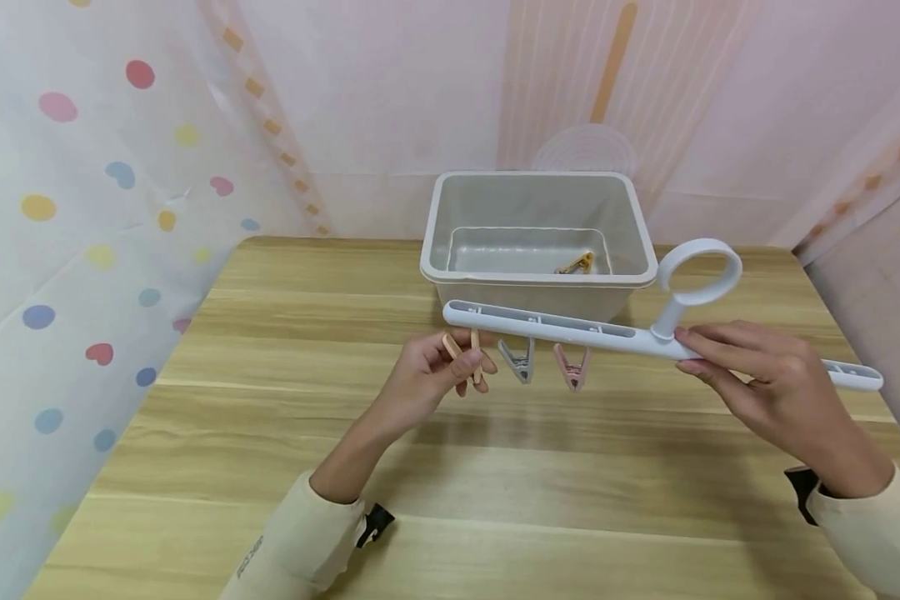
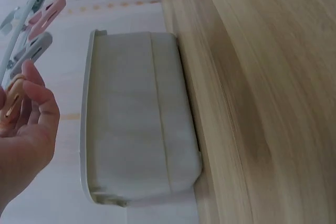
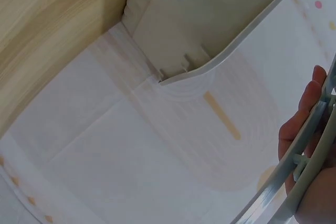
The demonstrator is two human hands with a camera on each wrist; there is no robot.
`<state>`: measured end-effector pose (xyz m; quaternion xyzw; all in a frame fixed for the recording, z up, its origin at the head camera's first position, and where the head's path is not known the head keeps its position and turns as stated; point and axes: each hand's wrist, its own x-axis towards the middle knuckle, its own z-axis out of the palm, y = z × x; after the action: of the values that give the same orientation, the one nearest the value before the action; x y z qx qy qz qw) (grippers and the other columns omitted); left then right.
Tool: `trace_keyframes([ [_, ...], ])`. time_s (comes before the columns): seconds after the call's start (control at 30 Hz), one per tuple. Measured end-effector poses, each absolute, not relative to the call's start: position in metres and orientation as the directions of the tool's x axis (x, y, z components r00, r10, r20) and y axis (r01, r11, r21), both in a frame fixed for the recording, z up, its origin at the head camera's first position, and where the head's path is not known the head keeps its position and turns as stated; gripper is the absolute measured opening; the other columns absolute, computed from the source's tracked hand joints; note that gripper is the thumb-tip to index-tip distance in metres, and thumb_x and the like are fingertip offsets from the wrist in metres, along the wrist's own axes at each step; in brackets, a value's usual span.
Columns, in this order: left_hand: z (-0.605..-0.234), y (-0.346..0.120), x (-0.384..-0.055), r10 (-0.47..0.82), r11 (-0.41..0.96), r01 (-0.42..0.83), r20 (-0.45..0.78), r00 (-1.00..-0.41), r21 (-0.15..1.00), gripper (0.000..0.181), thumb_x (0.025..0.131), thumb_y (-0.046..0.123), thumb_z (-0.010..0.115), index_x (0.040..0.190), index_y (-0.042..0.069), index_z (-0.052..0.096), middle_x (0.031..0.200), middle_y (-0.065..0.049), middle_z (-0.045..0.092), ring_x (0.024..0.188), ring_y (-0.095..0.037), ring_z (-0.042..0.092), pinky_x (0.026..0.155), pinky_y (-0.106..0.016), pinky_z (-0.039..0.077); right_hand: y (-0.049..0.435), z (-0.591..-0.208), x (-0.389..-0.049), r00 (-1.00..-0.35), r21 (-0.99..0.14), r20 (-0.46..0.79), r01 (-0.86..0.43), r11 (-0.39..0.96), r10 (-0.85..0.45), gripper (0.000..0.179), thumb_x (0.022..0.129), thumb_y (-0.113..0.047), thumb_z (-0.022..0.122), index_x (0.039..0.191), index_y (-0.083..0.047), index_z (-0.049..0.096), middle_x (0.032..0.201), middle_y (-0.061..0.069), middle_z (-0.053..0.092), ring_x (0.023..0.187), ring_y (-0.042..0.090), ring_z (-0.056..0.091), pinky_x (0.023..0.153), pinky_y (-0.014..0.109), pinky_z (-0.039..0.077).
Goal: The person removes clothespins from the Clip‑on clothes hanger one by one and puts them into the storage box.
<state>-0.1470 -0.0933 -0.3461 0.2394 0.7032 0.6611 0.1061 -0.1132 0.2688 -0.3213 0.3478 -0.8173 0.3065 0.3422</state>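
Observation:
My right hand grips a pale blue-white hanger bar beside its ring-shaped hook, holding it above the table. From the bar's underside hang a grey clothespin and a pink clothespin. Under the bar's left end, my left hand pinches an orange clothespin between thumb and fingers. In the left wrist view, this orange clothespin is close to the grey one; whether it touches the bar I cannot tell. The right wrist view shows my right hand curled around the bar.
Behind the bar, a grey plastic bin stands at the table's back edge. A yellow clothespin lies inside it. The wood-grain table meets a patterned cloth backdrop at the back and left.

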Motion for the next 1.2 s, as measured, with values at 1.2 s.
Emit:
trace_keyframes([
  [1.2,-0.3482,-0.0890,-0.1378,0.397,0.002,0.278,0.254,-0.882,0.961,0.029,0.104,0.014,0.057,0.102,-0.015,0.061,0.078,-0.002,0.071,0.053,-0.003,0.056,0.051,-0.017,0.041,0.2738,-0.3231,-0.1114,-0.526,-0.282,0.764,-0.793,0.540,-0.374,0.047,0.098,-0.042,0.063,0.102,0.001,0.080,0.101,-0.002,0.078,0.097,-0.019,0.062,0.059,0.007,0.042],
])
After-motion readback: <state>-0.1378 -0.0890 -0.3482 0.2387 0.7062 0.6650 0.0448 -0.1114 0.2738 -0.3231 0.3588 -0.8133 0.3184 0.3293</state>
